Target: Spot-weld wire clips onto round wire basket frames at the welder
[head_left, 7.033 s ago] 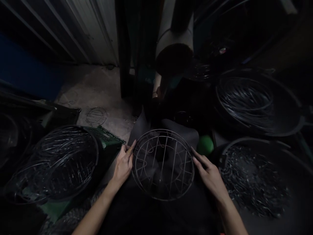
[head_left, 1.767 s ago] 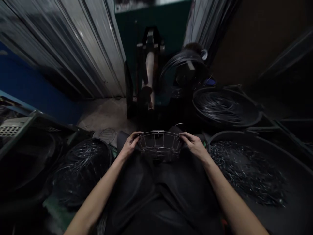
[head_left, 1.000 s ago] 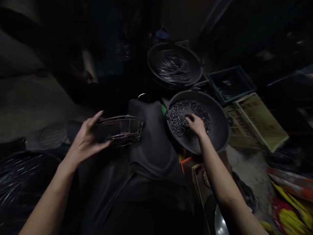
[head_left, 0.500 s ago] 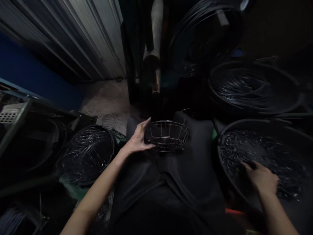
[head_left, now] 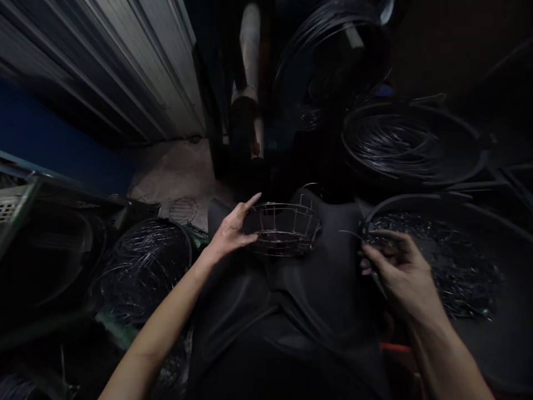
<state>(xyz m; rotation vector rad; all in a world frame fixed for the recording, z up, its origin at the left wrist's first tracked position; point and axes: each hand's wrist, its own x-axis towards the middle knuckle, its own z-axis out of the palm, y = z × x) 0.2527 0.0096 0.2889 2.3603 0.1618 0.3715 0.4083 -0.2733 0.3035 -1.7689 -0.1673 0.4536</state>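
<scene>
Slants up, beyond the wire frame point(head_left: 287, 229) and to its left, as a corrugated wall point(head_left: 141, 61), meeting pale floor point(head_left: 170, 169). Spreads under the wire frame and toward the wearer as dark cloth point(head_left: 316, 289). Right of the wire frame, well apart: a broad basin point(head_left: 495, 230), near rim bulging toward the frame, with shiny wire bits point(head_left: 466, 278) inside. Farther off to the frame's right: a second basin point(head_left: 458, 150), with a coil of wire point(head_left: 387, 144) within its rim. Left of the wire frame, well apart: a rounded heap of thin wires point(head_left: 141, 266). Clasps the wire frame's left edge with the left hand point(head_left: 228, 233), thumb and fingers spread around it. Cannot tell whether frame and cloth touch. Leaves an open strip of cloth off the frame's right edge. Pinches, across that strip, a short wire point(head_left: 350, 232) in the right hand point(head_left: 402, 266), fingertips drawn together, free end toward the wire frame.
</scene>
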